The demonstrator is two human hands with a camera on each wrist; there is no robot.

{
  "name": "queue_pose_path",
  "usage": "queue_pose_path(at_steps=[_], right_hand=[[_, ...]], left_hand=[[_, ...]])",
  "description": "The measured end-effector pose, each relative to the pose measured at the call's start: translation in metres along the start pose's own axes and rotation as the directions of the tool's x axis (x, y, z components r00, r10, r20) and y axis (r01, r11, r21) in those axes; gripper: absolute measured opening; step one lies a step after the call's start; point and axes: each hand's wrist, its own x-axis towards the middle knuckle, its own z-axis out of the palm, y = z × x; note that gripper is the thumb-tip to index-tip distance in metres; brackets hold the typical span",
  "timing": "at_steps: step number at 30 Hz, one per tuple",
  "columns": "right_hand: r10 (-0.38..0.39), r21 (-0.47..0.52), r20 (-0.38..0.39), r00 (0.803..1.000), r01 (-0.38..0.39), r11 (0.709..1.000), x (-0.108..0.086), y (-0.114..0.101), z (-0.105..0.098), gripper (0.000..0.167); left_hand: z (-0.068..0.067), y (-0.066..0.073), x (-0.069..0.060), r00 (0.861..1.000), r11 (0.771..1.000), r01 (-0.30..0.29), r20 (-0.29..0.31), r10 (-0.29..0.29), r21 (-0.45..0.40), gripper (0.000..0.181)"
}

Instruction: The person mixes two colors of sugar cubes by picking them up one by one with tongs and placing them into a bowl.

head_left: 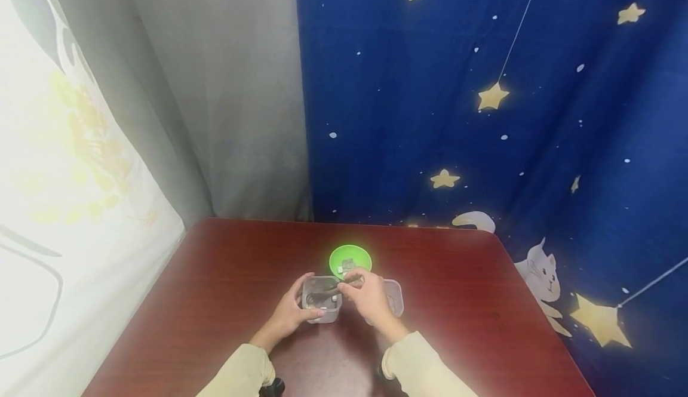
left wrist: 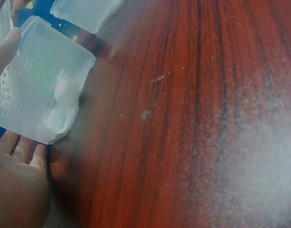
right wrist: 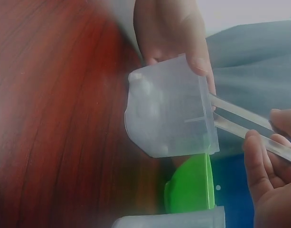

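My left hand (head_left: 287, 313) grips a clear plastic container (head_left: 325, 318) by its side, thumb at the near edge and fingers round the far side. Small white pieces (left wrist: 65, 89) show through its wall, low inside. Metal tongs (right wrist: 240, 110) are pinched in my right hand (head_left: 372, 299), their two arms reaching in over the container's rim. A perforated end of the tongs (left wrist: 6, 85) shows faintly through the plastic. Whether the tongs hold a piece, I cannot tell. Just beyond stands a green bowl (head_left: 335, 256) with white and greyish pieces in it.
A second clear container (head_left: 397, 294) stands to the right, partly behind my right hand and wrist. Everything is on a dark red wood-grain table (head_left: 247, 254). Grey and star-patterned blue curtains (head_left: 376, 116) hang at its far side, and a white curtain (head_left: 80, 206) hangs at left.
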Motion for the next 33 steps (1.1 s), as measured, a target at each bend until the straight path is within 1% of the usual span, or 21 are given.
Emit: queue_pose_path(at_steps=[7, 12, 17, 21, 24, 30, 33], right_hand=[[0.006, -0.020, -0.004, 1.000, -0.006, 1.000, 0.003, 0.004, 0.002, 0.024], [0.013, -0.003, -0.017, 1.000, -0.013, 1.000, 0.004, 0.005, 0.003, 0.021], [0.022, 0.013, -0.026, 0.999, -0.022, 1.000, 0.004, 0.005, 0.004, 0.020], [0.027, 0.018, -0.029, 0.999, -0.026, 0.999, 0.004, 0.006, 0.005, 0.021], [0.020, 0.028, -0.035, 0.999, -0.019, 0.999, 0.005, 0.007, 0.006, 0.022], [0.001, 0.074, -0.054, 0.999, 0.003, 0.997, 0.006, 0.005, 0.000, 0.020], [-0.007, 0.046, -0.071, 0.997, 0.010, 0.999, 0.006, 0.001, -0.005, 0.019]], left_hand=[[0.000, 0.000, 0.001, 1.000, 1.000, 0.001, 0.000, -0.001, -0.003, 0.096], [0.000, 0.000, 0.002, 1.000, 1.000, 0.000, -0.002, 0.000, 0.005, 0.095], [-0.001, -0.002, 0.002, 1.000, 1.000, 0.003, 0.007, -0.003, -0.003, 0.096], [0.000, -0.003, 0.002, 1.000, 1.000, -0.014, 0.009, 0.014, 0.005, 0.095], [-0.001, -0.004, 0.002, 1.000, 1.000, -0.016, 0.008, 0.016, 0.006, 0.094], [-0.001, -0.002, 0.002, 1.000, 1.000, 0.000, 0.009, 0.000, -0.017, 0.093], [-0.001, -0.002, 0.001, 1.000, 1.000, 0.007, 0.004, -0.006, -0.017, 0.094]])
